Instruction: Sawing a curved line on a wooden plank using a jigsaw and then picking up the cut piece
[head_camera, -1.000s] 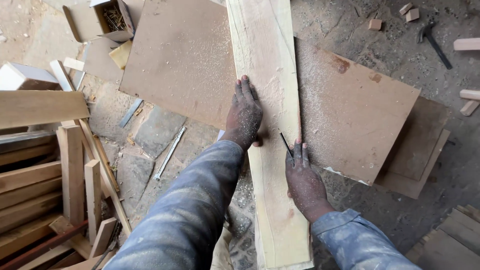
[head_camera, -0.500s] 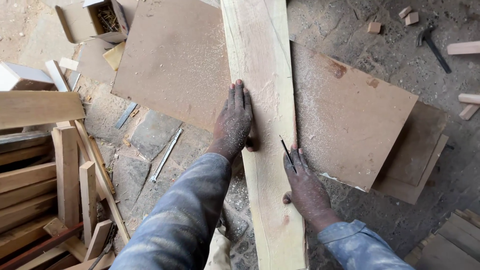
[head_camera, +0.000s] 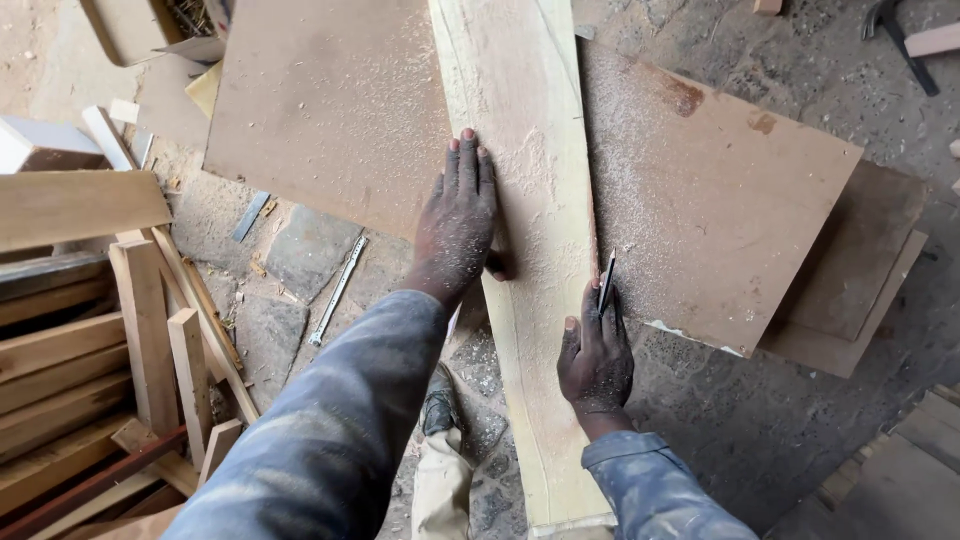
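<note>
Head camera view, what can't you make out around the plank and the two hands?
- Plank: both ends are cut off by the top and bottom frame edges.
- Dark pencil-like tool: lower part is hidden in the right hand; its tip is too small to tell.
- Plank surface under the left hand: covered by the palm.
- Any line on the plank: sawdust hides it.

Cut off and hidden

Plank (head_camera: 520, 120) cropped top and bottom; pencil (head_camera: 606, 285) lower end buried in right hand (head_camera: 596, 360); hammer (head_camera: 895, 30) cropped.

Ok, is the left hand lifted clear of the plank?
No, the left hand lies flat, palm down, on the plank, while the right hand holds a pencil at its edge.
</note>
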